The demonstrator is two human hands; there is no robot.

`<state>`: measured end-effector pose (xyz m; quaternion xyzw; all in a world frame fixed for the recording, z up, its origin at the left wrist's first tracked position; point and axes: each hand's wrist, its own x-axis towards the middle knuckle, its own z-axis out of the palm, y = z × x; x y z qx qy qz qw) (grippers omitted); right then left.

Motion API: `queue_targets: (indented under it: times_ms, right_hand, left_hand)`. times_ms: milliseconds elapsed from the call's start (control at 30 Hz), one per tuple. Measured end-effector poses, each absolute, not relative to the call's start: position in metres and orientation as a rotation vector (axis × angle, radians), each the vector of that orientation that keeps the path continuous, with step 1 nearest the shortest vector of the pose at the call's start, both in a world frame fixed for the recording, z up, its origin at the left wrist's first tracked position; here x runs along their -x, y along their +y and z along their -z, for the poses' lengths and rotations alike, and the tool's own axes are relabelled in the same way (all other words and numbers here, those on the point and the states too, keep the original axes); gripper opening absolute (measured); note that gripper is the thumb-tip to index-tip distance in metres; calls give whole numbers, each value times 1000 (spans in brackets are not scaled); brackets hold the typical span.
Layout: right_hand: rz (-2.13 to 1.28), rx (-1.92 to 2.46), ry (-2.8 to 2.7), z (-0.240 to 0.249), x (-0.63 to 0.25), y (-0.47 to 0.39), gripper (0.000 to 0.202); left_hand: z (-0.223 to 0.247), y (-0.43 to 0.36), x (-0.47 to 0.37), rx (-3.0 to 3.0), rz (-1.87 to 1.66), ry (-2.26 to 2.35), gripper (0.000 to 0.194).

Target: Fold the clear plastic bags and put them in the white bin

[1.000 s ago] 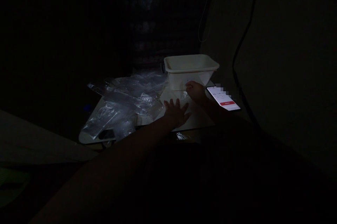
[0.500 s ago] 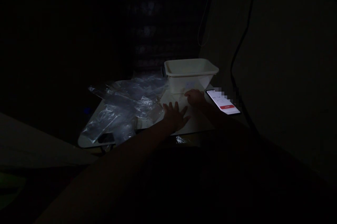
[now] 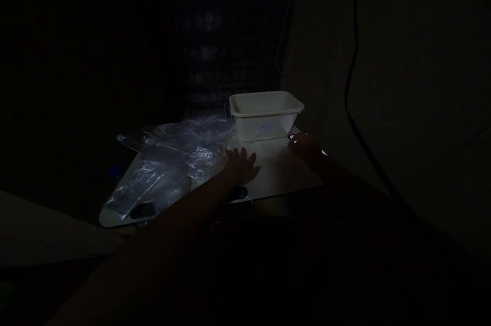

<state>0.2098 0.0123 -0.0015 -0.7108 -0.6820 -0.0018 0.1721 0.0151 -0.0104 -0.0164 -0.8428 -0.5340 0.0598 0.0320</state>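
My left hand (image 3: 241, 166) lies palm down on a white tabletop (image 3: 276, 178), fingers spread and holding nothing. Just left of its fingertips are crumpled clear plastic bags (image 3: 169, 162), spread over the table's left half. My right hand (image 3: 305, 147) is over a phone (image 3: 324, 153), of which only small bright bits and a dark corner show. Its fingers are too dark to make out, so I cannot tell whether it grips the phone. A white plastic tub (image 3: 264, 124) stands upright behind both hands, touched by neither.
The room is very dark. A black cable (image 3: 351, 80) hangs along the wall at right, and a thin cord (image 3: 286, 55) loops behind the tub. Dark oval openings (image 3: 142, 210) show near the table's front edge. A pale panel (image 3: 42, 226) stands at lower left.
My right hand has moved right from in front of the tub onto the phone, hiding most of its lit screen. My left hand stays spread on the table. The view has shifted slightly.
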Motion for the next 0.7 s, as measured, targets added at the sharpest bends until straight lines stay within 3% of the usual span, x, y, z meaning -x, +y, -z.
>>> queue_targets:
  times_ms: [133,367,700]
  right_hand:
    - [-64,2119,-1928,7,-211,8,22]
    - [-63,2072,-1922,7,-205,13,34]
    - [-22,2051,-2016,19,-209,25,29]
  left_hand:
    - [15,-12,-22,2631,-83,-1507,53]
    - [24,-31,-53,2824,46,-1237,54]
    - [29,-38,-54,2875,-36,-1287,58]
